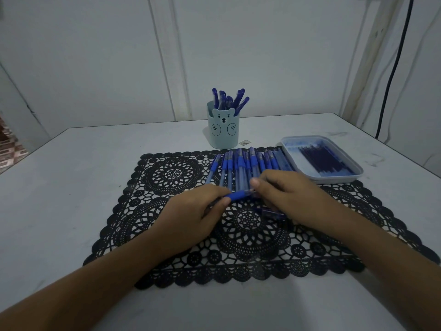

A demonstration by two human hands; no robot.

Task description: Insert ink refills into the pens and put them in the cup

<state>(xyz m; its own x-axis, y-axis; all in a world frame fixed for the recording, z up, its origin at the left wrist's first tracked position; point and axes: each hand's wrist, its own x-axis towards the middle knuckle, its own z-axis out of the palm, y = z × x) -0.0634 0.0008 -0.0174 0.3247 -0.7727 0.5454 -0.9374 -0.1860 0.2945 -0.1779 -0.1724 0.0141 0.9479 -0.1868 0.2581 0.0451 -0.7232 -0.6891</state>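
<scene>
The left hand (191,216) and the right hand (291,199) are holding one blue pen (238,195) crosswise between them just above the black lace placemat (167,177), the left fingers (214,195) curling round one end and the right fingers pinching the other. Beyond them a row of blue pens (241,166) is lying side by side on the placemat. The bear-faced cup (223,132) is standing upright on the table (71,187) holding several pens, and dark ink refills (322,161) are lying in the white tray (334,180) at the right.

No legible text or numbers; cup (223,139) carries bear face (223,118) drawing only
</scene>
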